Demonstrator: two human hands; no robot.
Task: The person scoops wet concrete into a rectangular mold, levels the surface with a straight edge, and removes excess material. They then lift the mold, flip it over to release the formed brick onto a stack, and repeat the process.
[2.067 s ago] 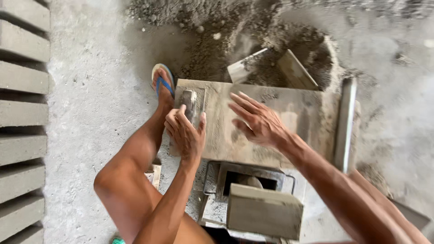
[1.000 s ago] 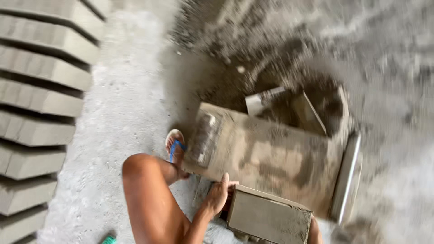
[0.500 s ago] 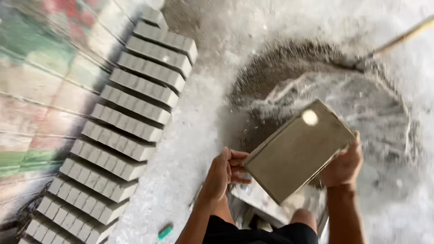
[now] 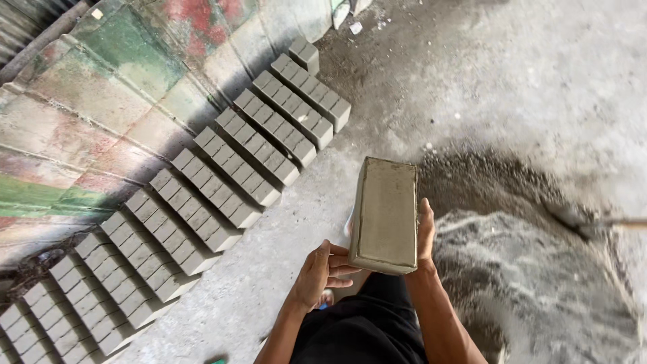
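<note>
Both hands grip a grey rectangular block mould (image 4: 384, 214), held above the concrete floor (image 4: 512, 87): the left hand (image 4: 322, 269) clasps its near left corner, and the right hand (image 4: 424, 232) presses flat against its right side. Left of them, rows of grey bricks (image 4: 202, 202) lie along a painted wall (image 4: 87, 108) of green and red patches. Right, a sand pile (image 4: 532, 283) with a shovel (image 4: 593, 226) resting on it.
</note>
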